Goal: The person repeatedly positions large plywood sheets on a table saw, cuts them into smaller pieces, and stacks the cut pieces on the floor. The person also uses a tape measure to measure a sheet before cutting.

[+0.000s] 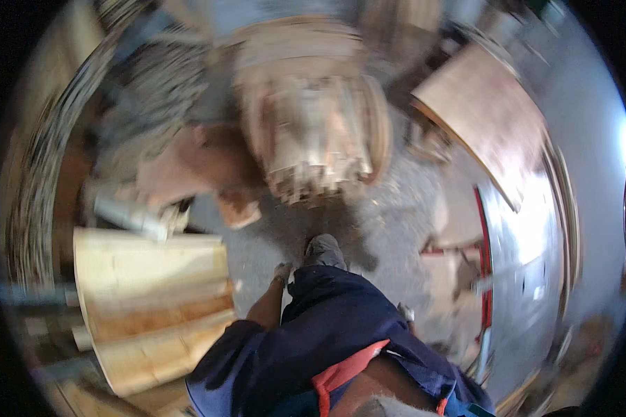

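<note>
My left hand hangs low beside my left leg, small and smeared by motion. Its fingers do not show clearly, and I make out nothing held in it. Only a small part of my right hand shows past my dark blue clothing, with something pale at it that I cannot make out. Ahead of my grey shoe lies a large pile of thin wood strips, blurred. Nearest to my left hand is a stack of pale yellow wood sheets with a browner band across it.
Brown sheet pieces lie on the grey floor at the left front. On the right are a large reddish board and a shiny metal-topped table with a red edge. Stacked veneer lines the far left.
</note>
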Action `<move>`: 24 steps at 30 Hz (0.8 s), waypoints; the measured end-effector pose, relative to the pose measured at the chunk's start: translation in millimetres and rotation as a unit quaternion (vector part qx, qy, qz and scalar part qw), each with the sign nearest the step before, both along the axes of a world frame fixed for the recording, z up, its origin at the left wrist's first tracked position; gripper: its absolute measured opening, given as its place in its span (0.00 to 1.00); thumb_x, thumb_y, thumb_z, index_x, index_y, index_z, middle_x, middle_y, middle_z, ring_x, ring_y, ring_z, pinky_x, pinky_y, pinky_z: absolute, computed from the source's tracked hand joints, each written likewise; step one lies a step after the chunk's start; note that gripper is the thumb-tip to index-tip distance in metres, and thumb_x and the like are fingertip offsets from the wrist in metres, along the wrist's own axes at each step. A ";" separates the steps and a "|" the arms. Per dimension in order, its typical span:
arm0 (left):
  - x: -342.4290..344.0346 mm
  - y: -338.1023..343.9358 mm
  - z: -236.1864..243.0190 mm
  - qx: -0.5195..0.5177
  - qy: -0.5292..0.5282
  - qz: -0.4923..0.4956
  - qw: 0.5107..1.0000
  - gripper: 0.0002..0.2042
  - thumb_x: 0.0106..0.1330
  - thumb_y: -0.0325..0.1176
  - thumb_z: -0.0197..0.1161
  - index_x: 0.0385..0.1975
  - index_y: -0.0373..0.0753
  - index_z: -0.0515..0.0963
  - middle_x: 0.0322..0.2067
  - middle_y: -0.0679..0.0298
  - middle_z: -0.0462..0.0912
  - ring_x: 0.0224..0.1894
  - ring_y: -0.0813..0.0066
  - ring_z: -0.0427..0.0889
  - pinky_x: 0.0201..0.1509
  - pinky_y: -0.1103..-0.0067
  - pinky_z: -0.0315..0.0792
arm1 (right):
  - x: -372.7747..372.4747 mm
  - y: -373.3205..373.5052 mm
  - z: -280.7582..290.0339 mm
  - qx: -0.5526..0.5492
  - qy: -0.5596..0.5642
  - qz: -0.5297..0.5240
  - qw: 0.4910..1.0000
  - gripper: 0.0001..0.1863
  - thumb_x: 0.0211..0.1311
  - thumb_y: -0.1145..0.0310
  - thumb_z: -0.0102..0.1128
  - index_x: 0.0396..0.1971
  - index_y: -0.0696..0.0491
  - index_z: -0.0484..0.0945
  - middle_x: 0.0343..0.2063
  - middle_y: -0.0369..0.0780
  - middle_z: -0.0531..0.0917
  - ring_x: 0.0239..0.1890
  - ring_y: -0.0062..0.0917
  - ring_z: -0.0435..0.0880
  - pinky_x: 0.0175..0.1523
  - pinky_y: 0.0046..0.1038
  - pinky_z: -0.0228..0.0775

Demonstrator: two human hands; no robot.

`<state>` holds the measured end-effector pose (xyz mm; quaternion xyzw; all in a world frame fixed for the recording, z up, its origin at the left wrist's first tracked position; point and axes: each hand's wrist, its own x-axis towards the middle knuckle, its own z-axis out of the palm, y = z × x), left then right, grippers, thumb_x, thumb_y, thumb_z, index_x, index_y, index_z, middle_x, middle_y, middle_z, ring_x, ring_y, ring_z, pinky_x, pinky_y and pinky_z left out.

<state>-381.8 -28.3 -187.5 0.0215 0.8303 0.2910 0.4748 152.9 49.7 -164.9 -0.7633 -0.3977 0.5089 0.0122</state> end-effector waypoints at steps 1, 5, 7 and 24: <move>-7.7 12.6 -3.1 0.035 -0.021 -0.017 0.999 0.30 0.63 0.49 0.63 0.56 0.30 0.74 0.51 0.48 0.80 0.51 0.56 0.80 0.52 0.64 0.73 | -9.2 -10.6 18.0 0.000 0.013 -0.058 0.998 0.23 0.66 0.55 0.56 0.49 0.61 0.75 0.31 0.46 0.84 0.30 0.33 0.84 0.31 0.34 0.76; -22.3 83.3 5.3 -0.012 -0.019 -0.182 0.983 0.30 0.63 0.52 0.61 0.54 0.30 0.76 0.50 0.46 0.81 0.52 0.54 0.80 0.53 0.64 0.73 | -43.9 -38.3 57.2 -0.001 0.050 -0.213 0.976 0.21 0.65 0.57 0.58 0.43 0.61 0.78 0.28 0.43 0.84 0.29 0.30 0.83 0.31 0.31 0.75; -18.5 142.1 22.8 -0.003 0.063 -0.245 0.967 0.28 0.64 0.54 0.60 0.48 0.30 0.78 0.43 0.48 0.83 0.48 0.57 0.81 0.51 0.65 0.73 | -53.8 -49.9 55.2 0.002 0.031 -0.215 0.976 0.19 0.64 0.57 0.59 0.38 0.61 0.81 0.26 0.40 0.84 0.28 0.27 0.82 0.31 0.30 0.73; 234.8 832.4 141.4 0.300 -0.471 0.042 0.828 0.15 0.69 0.52 0.56 0.34 0.47 0.68 0.25 0.69 0.68 0.34 0.71 0.68 0.42 0.74 0.63 | -51.0 187.9 128.1 0.036 0.112 -0.550 0.827 0.16 0.66 0.60 0.56 0.40 0.60 0.78 0.30 0.42 0.84 0.26 0.22 0.82 0.28 0.25 0.73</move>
